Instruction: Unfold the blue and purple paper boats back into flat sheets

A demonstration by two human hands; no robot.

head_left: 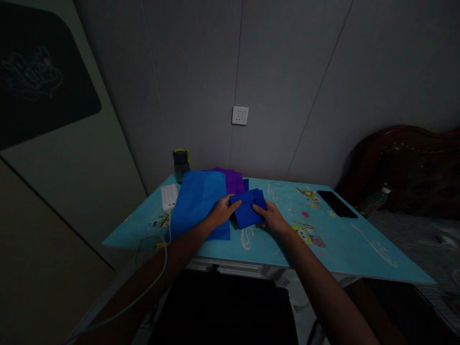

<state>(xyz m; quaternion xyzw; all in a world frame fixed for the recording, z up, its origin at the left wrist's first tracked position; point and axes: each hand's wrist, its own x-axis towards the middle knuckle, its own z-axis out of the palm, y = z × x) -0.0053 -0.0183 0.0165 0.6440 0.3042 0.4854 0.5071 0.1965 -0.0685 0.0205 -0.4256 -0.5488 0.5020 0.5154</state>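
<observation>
A small folded dark-blue fabric piece (pixel 247 213) is held between both hands, slightly above the tabletop. On its left edge, my left hand (pixel 225 210) is closed, thumb on top. My right hand (pixel 270 215) grips the right edge, also with its thumb pressed on the upper face; the other fingers are mostly hidden beneath. Under and beside my left forearm lies a larger flat blue fabric sheet (pixel 199 196). Purple fabric (pixel 234 182) shows from under that sheet at the back, with a bit of dark blue beside it.
On the light-blue table (pixel 280 247) a white power bank (pixel 168 197) with a cable (pixel 161 273) lies left, near a dark bottle (pixel 181 165). A black phone (pixel 337 204) rests at right. A wall socket (pixel 240 115) is behind; a bed headboard (pixel 406 167) stands right.
</observation>
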